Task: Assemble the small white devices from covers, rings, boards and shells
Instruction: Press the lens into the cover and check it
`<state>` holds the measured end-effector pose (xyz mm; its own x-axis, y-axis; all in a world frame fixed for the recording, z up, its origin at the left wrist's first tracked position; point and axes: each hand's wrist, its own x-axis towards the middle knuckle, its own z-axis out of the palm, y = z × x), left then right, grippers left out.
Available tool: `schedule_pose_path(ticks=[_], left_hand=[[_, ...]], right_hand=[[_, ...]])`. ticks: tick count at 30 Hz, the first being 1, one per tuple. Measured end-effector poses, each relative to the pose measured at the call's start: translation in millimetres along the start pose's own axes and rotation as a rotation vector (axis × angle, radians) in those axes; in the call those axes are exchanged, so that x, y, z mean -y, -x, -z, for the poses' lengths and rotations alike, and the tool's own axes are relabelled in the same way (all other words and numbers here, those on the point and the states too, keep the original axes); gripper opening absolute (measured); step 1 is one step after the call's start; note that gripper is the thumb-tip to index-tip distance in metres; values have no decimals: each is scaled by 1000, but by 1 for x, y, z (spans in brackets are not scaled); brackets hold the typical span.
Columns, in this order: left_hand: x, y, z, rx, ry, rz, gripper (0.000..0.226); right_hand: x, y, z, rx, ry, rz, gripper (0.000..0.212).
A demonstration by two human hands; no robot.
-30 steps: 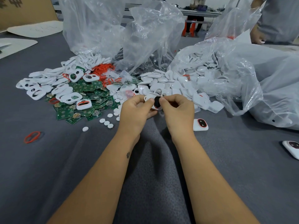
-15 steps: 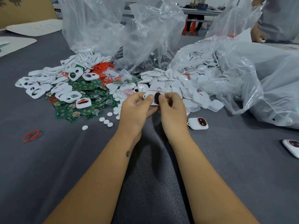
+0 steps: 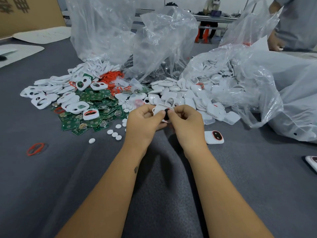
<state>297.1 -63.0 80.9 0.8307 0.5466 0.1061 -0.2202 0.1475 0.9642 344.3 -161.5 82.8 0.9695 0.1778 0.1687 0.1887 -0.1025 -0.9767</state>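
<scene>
My left hand (image 3: pixel 143 122) and my right hand (image 3: pixel 186 123) meet above the grey cloth, both pinching one small white device part (image 3: pixel 160 108) with a black oval piece (image 3: pixel 166 112) at its front; fingers hide most of it. Green circuit boards (image 3: pixel 96 107) lie in a heap to the left, with white covers (image 3: pixel 51 93) over and beside them. Orange rings (image 3: pixel 111 78) are piled behind. White shells (image 3: pixel 181 95) spill from a clear bag just beyond my hands. A finished white device (image 3: pixel 214 137) rests right of my right hand.
Tall clear plastic bags (image 3: pixel 120 35) stand behind the piles, and another bag (image 3: pixel 257 86) sprawls to the right. Small white discs (image 3: pixel 114 133) dot the cloth by my left hand. A loose orange ring (image 3: pixel 35 148) lies far left. Another device (image 3: pixel 312 162) sits at the right edge. A person stands at the back right.
Both hands have stayed together on the part, lifting it slightly away from me; the fingers have shifted their pinch around the black piece.
</scene>
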Motion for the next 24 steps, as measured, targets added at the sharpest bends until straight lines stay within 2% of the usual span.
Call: schedule_pose_path(ticks=[6,10,13,18,21,24], left_hand=[[2,0,5,3,-134,-53,18],[-3,1,6,-16,-126,-63,21],[-9,1,14,-72,-137,-72,12],[-29,-4,63,-235,-227,-121,14],[-43,-13,99,-427,-206,-174,15],[-46,-26,116,-590,-160,-206,17]], right_hand=[[-1,1,1,9,14,13,10],[2,5,0,51,24,40,8],[5,9,-2,108,27,70,10],[4,17,-14,198,322,201,11],[10,18,-37,273,456,284,10],[16,16,-65,310,603,364,20]])
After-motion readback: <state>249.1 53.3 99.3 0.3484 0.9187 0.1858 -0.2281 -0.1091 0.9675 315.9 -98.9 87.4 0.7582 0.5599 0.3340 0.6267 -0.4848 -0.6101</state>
